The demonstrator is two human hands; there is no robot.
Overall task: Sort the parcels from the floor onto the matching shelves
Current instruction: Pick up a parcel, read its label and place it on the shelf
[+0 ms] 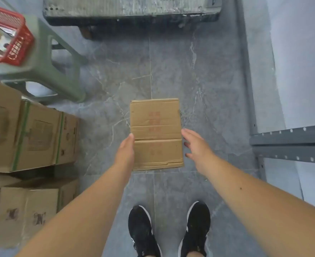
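A flat brown cardboard parcel with faded red print lies on the grey tiled floor in front of my feet. My left hand reaches down with straight fingers at the parcel's left edge, touching or nearly touching it. My right hand hovers with spread fingers just beside the parcel's right edge and holds nothing. A grey metal shelf juts in at the right.
Stacked cardboard boxes stand at the left, with more below them. A grey-green plastic stool carries a red basket at the upper left. A dark pallet lies across the far floor. My black shoes stand near the bottom.
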